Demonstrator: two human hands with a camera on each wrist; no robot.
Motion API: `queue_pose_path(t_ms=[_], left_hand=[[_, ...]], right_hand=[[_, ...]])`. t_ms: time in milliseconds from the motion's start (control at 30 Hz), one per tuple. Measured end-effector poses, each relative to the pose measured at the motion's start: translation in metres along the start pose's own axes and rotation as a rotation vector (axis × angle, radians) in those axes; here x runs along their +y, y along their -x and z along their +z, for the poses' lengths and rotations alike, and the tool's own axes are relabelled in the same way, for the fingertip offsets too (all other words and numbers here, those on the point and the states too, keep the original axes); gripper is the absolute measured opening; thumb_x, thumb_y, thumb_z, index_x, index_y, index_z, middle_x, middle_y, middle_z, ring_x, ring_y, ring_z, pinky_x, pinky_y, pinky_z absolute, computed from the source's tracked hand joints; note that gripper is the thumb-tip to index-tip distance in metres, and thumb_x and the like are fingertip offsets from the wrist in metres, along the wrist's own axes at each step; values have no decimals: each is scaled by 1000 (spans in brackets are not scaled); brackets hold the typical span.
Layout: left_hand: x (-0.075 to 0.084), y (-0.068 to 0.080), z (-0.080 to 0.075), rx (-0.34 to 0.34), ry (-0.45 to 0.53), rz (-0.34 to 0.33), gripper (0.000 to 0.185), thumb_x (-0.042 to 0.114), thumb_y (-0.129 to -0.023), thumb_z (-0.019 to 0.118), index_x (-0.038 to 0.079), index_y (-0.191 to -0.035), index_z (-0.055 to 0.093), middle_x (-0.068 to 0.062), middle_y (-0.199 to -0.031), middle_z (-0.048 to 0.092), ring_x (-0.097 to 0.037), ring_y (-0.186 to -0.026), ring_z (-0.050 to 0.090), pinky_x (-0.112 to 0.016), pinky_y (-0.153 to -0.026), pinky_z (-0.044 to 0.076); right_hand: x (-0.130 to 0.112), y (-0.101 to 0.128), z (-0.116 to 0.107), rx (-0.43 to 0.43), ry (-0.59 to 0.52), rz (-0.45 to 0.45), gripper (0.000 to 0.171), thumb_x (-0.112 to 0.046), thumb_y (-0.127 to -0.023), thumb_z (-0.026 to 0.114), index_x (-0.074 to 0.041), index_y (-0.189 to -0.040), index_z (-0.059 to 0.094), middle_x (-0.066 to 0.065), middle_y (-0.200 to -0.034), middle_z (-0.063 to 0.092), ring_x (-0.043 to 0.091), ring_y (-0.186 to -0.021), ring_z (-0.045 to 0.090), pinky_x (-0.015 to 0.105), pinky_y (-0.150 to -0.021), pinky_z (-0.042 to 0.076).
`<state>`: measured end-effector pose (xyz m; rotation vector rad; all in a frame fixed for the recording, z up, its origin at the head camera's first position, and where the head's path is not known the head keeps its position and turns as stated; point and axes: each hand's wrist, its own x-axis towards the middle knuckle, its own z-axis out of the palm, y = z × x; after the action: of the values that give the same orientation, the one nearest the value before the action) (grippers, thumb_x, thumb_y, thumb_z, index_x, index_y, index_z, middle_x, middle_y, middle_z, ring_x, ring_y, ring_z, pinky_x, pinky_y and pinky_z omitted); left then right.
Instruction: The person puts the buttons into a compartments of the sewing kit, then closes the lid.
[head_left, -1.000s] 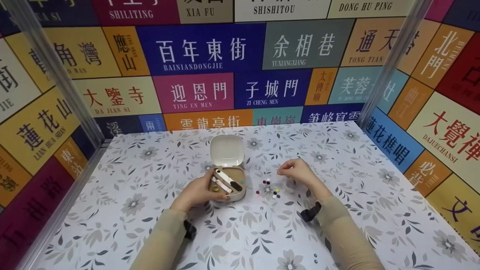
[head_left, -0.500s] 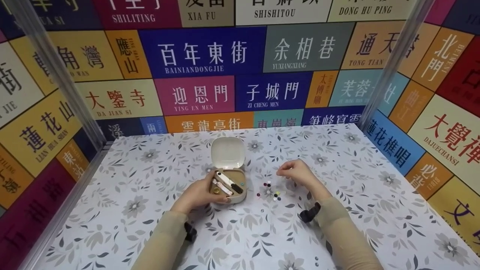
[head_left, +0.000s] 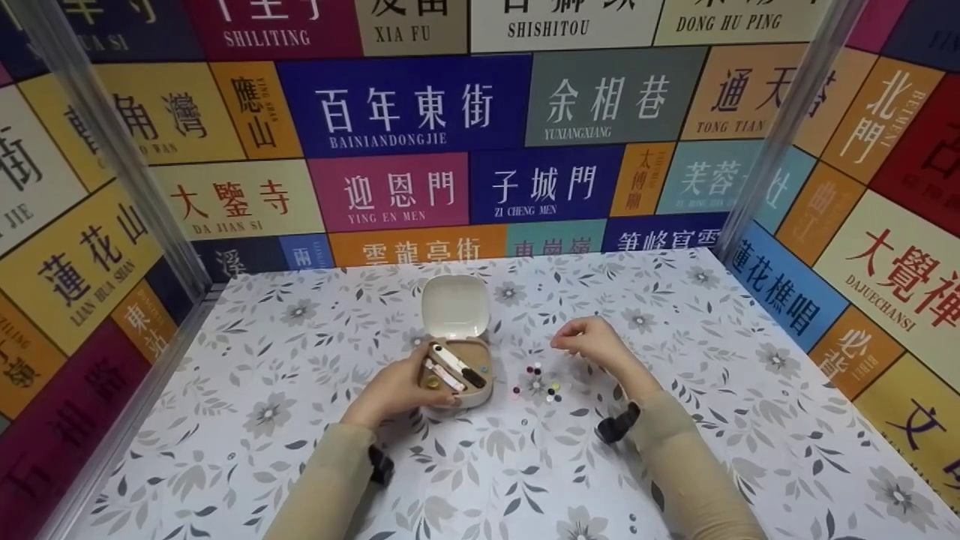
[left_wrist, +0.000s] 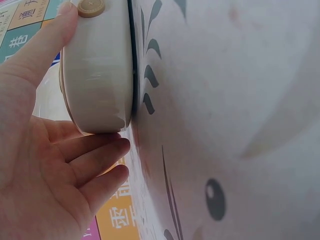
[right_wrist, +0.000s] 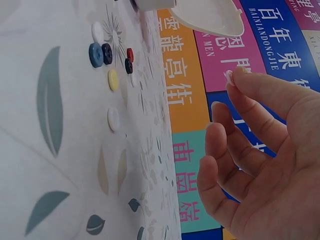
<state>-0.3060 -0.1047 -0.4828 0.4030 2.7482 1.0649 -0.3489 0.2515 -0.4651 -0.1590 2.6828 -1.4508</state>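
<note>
Head view showed a small beige case (head_left: 457,367) w/ its lid (head_left: 455,307) standing open, set near the middle of a floral tablecloth (head_left: 225,450). Left hand (head_left: 397,386) gripped the case's base from the left side: thumb along the near rim, fingers curled under & round the wall. Left wrist view confirmed it, thumb tip pressed at the top edge next to a tan button-like disc (left_wrist: 91,7), other fingers (left_wrist: 97,150) tucked against the lower wall where case met cloth. Inside the case lay a white strip w/ a black end, a pink piece & a small teal dot; finer detail too small to tell. Just right of the case, a loose cluster of small buttons (head_left: 538,379) lay on the cloth: white, blue, dark, red, yellow per right wrist view (right_wrist: 107,55). Right hand (head_left: 592,341) hovered above the cloth, right of and beyond the buttons, clear of them. Its thumb & forefinger were pinched narrow on a tiny pale object (right_wrist: 229,76), prob. a button but too small to be sure; remaining fingers loosely curled. Both arms wore tan sleeves w/ dark wrist mounts. Walls behind carried coloured panels of Chinese place names.
</note>
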Motion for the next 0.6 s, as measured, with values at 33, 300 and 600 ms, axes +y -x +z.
queue_pose_path(t_ms=[33, 300, 600], left_hand=[[0, 0, 0, 0, 3, 0, 126, 61, -58, 85, 16, -156, 20, -17, -143, 47, -35, -126, 48, -49, -107, 34], [-2, 3, 4, -9, 20, -19, 126, 59, -58, 86, 19, -156, 18, -16, -146, 45, -35, -129, 45, -50, -109, 32], [0, 1, -1, -4, -12, 0, 124, 60, -59, 85, 19, -156, 18, -17, -142, 49, -35, -124, 49, -49, -106, 35]], right_hand=[[0, 0, 0, -1, 1, 0, 14, -19, -86, 74, -6, -91, 74, 4, -83, 67, 37, -84, 60, 37, -67, 49], [0, 2, 1, -10, 11, 13, 15, -21, -85, 75, -7, -91, 75, 3, -84, 68, 24, -78, 60, 36, -69, 50], [-7, -3, 2, -11, 0, -28, 13, -22, -85, 74, -9, -89, 75, 2, -85, 68, 27, -79, 59, 40, -71, 49]])
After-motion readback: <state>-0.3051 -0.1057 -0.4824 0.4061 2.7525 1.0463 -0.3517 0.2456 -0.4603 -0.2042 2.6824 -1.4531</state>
